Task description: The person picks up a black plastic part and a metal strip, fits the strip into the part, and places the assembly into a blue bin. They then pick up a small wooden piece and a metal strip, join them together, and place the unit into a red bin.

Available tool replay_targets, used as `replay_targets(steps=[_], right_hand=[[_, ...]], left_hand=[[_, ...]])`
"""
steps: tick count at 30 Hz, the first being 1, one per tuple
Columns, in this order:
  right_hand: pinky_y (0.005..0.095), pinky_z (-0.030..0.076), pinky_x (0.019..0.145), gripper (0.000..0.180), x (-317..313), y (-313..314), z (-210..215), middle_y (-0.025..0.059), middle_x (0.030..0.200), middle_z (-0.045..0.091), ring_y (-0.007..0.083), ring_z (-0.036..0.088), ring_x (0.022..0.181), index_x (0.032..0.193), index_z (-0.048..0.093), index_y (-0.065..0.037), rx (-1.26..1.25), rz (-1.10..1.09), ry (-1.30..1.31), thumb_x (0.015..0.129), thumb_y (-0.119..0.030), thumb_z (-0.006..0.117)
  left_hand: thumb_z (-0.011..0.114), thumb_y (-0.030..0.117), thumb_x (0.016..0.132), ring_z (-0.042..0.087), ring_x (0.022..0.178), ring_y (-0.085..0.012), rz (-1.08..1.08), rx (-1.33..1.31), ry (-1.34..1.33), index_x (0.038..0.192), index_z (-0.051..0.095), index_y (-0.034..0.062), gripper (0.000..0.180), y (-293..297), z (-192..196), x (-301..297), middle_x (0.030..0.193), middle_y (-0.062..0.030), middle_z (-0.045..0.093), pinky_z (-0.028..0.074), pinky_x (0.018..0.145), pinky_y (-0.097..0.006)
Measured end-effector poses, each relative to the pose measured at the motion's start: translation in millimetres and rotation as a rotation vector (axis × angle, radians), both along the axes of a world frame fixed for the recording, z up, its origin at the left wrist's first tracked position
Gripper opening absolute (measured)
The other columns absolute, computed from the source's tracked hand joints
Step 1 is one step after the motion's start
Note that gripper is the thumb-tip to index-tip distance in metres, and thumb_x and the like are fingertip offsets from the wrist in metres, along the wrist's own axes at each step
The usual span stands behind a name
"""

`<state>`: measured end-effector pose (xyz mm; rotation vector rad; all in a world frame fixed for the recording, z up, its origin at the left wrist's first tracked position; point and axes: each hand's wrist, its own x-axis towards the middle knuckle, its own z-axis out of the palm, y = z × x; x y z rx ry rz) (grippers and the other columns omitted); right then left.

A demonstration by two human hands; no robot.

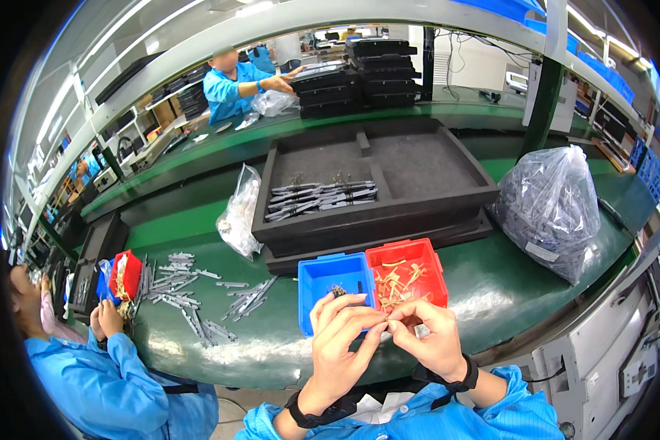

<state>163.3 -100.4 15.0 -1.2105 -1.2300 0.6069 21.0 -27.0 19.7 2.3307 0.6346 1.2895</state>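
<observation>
My left hand and my right hand meet over the front of two small bins. The fingertips of both are pinched together, and whatever lies between them is too small to make out. Behind my left hand stands a blue bin with a few small dark metal parts in it, partly hidden by my fingers. Joined to its right side is a red bin holding loose tan, strip-like pieces. Each wrist wears a black band.
Behind the bins sits a black tray with grey slim parts in its left compartment. More grey parts lie scattered leftward. Clear bags flank the tray. A co-worker works at left; another person stands across.
</observation>
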Motion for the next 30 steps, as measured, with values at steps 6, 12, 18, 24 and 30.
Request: replay_targets(steps=[6, 12, 18, 24, 30], right_hand=[[0.0226, 0.045, 0.049, 0.009, 11, -2, 14, 0.0076, 0.07, 0.061, 0.0131, 0.059, 0.057, 0.077, 0.059, 0.001, 0.187, -0.148, -0.412, 0.071, 0.002, 0.066], [0.0226, 0.044, 0.048, 0.008, 31, -8, 10, 0.0079, 0.07, 0.061, 0.0134, 0.058, 0.055, 0.077, 0.059, 0.001, 0.177, -0.139, -0.526, 0.072, 0.002, 0.065], [0.0225, 0.043, 0.049, 0.008, 43, -14, 9, 0.0057, 0.072, 0.061, 0.01, 0.056, 0.055, 0.078, 0.058, 0.001, 0.022, -0.1, -0.304, 0.075, -0.002, 0.065], [0.0209, 0.043, 0.055, 0.011, 67, -31, 24, 0.0068, 0.075, 0.058, 0.0108, 0.055, 0.066, 0.08, 0.055, 0.001, -0.227, 0.419, 0.394, 0.081, -0.007, 0.062], [0.0193, 0.043, 0.059, 0.009, 82, -22, 49, 0.0017, 0.08, 0.058, 0.0059, 0.053, 0.066, 0.089, 0.055, 0.0, -0.332, 0.392, 0.243, 0.086, -0.008, 0.059]], left_hand=[[0.067, 0.007, 0.073, 0.056, 0.102, -0.0228, -0.063, -0.032, 0.006, 0.083, 0.067, 0.0097, 0.01, 1, 7, 12, 0.087, -0.0021, 0.066, 0.031, 0.096, -0.043], [0.067, 0.009, 0.073, 0.056, 0.1, -0.0199, -0.137, 0.083, 0.103, 0.083, 0.064, 0.0101, 0.011, 6, 6, 27, 0.086, -0.0009, 0.063, 0.029, 0.094, -0.043], [0.066, 0.01, 0.074, 0.057, 0.097, -0.0202, -0.186, -0.037, 0.088, 0.08, 0.065, 0.0091, 0.007, 10, 10, 41, 0.085, -0.0026, 0.065, 0.033, 0.092, -0.039], [0.065, 0.014, 0.076, 0.057, 0.084, -0.0228, -0.226, -0.303, 0.077, 0.077, 0.062, 0.0038, 0.011, 33, -3, 59, 0.08, -0.0063, 0.063, 0.041, 0.078, -0.033], [0.066, 0.012, 0.07, 0.048, 0.089, -0.0261, -0.019, 0.192, 0.253, 0.067, 0.057, 0.0074, 0.011, 60, -16, 62, 0.079, -0.0065, 0.053, 0.035, 0.076, -0.037]])
